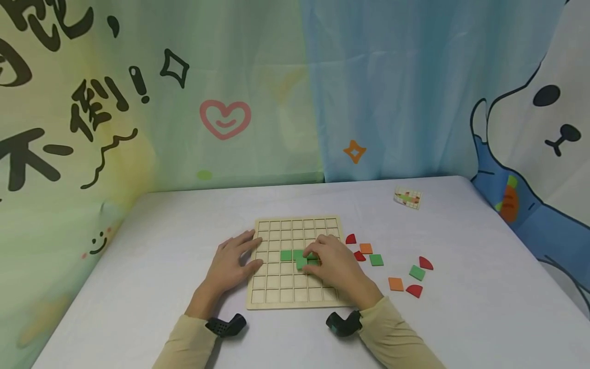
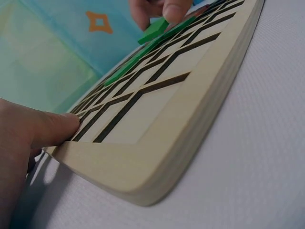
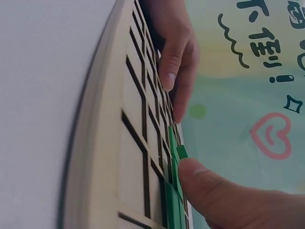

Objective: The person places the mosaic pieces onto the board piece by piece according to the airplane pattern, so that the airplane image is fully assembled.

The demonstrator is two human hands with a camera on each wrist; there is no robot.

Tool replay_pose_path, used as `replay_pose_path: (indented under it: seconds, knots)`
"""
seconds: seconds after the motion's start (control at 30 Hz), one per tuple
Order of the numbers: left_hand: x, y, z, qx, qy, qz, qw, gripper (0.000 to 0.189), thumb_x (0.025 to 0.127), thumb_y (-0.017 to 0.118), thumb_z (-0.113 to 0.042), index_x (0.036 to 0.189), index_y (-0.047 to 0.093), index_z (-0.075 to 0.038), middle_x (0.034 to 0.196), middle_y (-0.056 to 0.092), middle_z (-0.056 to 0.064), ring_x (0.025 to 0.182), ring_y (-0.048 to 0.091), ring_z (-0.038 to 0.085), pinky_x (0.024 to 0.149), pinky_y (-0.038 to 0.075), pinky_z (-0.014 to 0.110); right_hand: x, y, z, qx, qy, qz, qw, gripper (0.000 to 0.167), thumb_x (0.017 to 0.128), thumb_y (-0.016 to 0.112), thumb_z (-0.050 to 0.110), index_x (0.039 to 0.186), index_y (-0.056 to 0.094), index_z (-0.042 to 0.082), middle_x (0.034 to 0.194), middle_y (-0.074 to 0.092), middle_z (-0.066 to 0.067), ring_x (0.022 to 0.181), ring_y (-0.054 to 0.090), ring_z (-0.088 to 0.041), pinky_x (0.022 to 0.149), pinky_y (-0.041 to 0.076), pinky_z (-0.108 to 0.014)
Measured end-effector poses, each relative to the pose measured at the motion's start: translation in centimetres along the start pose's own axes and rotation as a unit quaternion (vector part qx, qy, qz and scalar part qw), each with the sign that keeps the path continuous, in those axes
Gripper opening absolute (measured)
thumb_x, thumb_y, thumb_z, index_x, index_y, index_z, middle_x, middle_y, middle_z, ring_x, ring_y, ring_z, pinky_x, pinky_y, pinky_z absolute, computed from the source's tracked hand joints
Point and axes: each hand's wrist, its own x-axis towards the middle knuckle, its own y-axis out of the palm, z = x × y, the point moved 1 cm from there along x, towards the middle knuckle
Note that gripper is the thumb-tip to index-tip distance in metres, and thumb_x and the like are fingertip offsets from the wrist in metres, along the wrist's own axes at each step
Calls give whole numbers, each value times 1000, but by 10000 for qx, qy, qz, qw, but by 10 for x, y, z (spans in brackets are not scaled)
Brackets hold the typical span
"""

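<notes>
A pale wooden grid board (image 1: 278, 295) lies on the white table, with several green square tiles (image 1: 286, 255) in its middle cells. My right hand (image 1: 338, 264) is over the board, pinching a green square tile (image 2: 152, 31) between thumb and fingertips. That tile is tilted, just above the green ones in the grid; the right wrist view shows only a bit of it (image 3: 181, 151) past the thumb. My left hand (image 1: 235, 264) rests along the board's left edge, its fingers fairly straight and its thumb (image 2: 64, 128) touching the rim. The right hand covers part of the board.
Right of the board lie loose tiles: orange squares (image 1: 395, 284), green squares (image 1: 376, 260) and red quarter-round pieces (image 1: 414, 291). A small patterned card (image 1: 407, 198) is at the back right. A printed curtain (image 1: 258, 61) hangs behind the table.
</notes>
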Motion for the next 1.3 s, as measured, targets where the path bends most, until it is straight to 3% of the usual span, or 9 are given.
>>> replay_pose_path:
  seconds: [0.23,0.7,1.3]
  knots:
    - [0,0,-1,33,-3,-1,10000,58,83,62,-44,133,56,-15,146,46,6,137,40,26,114,27,51,-1,4,0,-20,-49,54,10000,26,71,82,37,92,72,25,87,58,10,85,48,-9,78,47,-28]
    - [0,-1,-3,3,2,-5,10000,58,83,62,-43,133,56,-15,146,46,6,137,40,25,113,27,51,-2,6,0,-2,-20,103,9999,27,71,82,37,93,72,24,89,58,9,87,50,-10,79,48,-29]
    - [0,-2,-2,-21,13,-4,10000,58,83,62,-43,133,56,-15,146,46,7,137,40,26,113,27,51,-1,9,0,-33,37,237,9997,26,74,80,38,95,72,24,90,58,8,83,47,-8,73,47,-27]
